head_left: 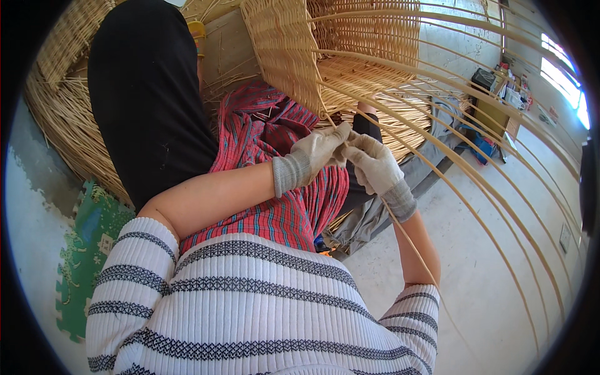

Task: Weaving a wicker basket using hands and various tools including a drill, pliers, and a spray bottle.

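A partly woven wicker basket lies on its side beyond my lap, its long loose stakes fanning out to the right. My left hand, in a pale grey knit work glove, pinches a thin wicker strand just below the basket's near corner. Close beside it, my right hand, gloved the same way, has its fingers closed on that strand. The strand's tail hangs past my right wrist and forearm. My fingertips partly hide where the strand meets the basket edge.
A heap of wicker rods lies under and behind the basket, with more wickerwork at the far left. Red checked cloth covers my lap. Left stands a green foam mat; boxes and a blue item line the right wall.
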The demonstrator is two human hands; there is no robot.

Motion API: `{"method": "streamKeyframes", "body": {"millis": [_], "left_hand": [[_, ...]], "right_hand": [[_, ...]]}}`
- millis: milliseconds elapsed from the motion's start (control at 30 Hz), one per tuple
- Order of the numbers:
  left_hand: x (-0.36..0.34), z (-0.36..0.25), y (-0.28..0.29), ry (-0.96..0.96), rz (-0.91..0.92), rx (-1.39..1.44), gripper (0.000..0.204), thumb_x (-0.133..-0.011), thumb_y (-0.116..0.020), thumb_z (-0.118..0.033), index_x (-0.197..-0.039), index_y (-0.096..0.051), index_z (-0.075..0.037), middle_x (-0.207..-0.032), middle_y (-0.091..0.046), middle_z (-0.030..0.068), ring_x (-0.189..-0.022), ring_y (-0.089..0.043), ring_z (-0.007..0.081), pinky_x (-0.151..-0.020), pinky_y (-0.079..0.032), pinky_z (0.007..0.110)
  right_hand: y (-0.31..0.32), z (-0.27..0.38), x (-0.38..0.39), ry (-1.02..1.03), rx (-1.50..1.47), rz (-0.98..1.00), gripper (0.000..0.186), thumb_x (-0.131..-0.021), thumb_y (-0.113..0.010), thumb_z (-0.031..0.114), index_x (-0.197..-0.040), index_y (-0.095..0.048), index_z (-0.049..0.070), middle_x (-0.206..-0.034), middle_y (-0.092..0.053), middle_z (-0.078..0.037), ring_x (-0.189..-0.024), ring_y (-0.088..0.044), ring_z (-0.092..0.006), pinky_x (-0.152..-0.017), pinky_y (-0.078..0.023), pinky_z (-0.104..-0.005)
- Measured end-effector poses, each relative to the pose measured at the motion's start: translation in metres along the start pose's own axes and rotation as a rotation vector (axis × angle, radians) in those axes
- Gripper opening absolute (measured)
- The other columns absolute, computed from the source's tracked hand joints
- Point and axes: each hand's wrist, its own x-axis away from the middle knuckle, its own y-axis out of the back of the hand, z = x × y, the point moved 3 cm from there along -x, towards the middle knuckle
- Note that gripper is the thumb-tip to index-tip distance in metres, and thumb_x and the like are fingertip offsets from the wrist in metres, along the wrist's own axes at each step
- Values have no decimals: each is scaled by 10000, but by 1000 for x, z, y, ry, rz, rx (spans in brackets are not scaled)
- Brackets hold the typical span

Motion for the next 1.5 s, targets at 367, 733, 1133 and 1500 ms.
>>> {"method": "streamKeyframes", "body": {"millis": [367, 733, 1133, 1500], "left_hand": [[1, 1, 6, -6, 76, 481, 344, -1064, -440, -359, -1041, -605, -58, -768, -614, 6, -667, -614, 130, -697, -567, 296], [3, -10, -1, -28, 68, 623, 330, -1076, -398, -308, -1037, -599, -49, -812, -659, 17, -714, -649, 143, -728, -579, 338], [-3, -14, 11, 40, -86, 414, 253, -1058, -445, -339, -982, -592, -147, -769, -583, -62, -651, -559, 100, -703, -511, 273], [36, -56, -6, -1136, -178, -1643, 239, -870, -656, -192, -1090, -656, -98, -995, -677, 154, -1030, -622, 329, -845, -507, 443]], "right_hand": [[-11, 30, -20, -141, -190, 190, 201, -960, -533, 165, -1012, -588, -21, -724, -600, -34, -468, -525, -77, -384, -397, -204], [-14, 17, -43, -217, -75, 194, 231, -968, -485, 55, -1114, -557, -109, -931, -664, -141, -801, -692, -222, -750, -604, -338], [-17, 4, -52, 29, -431, 120, 340, -1012, -525, 300, -975, -637, -19, -663, -625, -34, -511, -576, -121, -473, -490, -263], [-7, -77, -35, 382, -502, -134, 245, -1005, -546, 278, -1036, -615, 45, -695, -620, -28, -496, -564, -96, -440, -434, -224]]}}
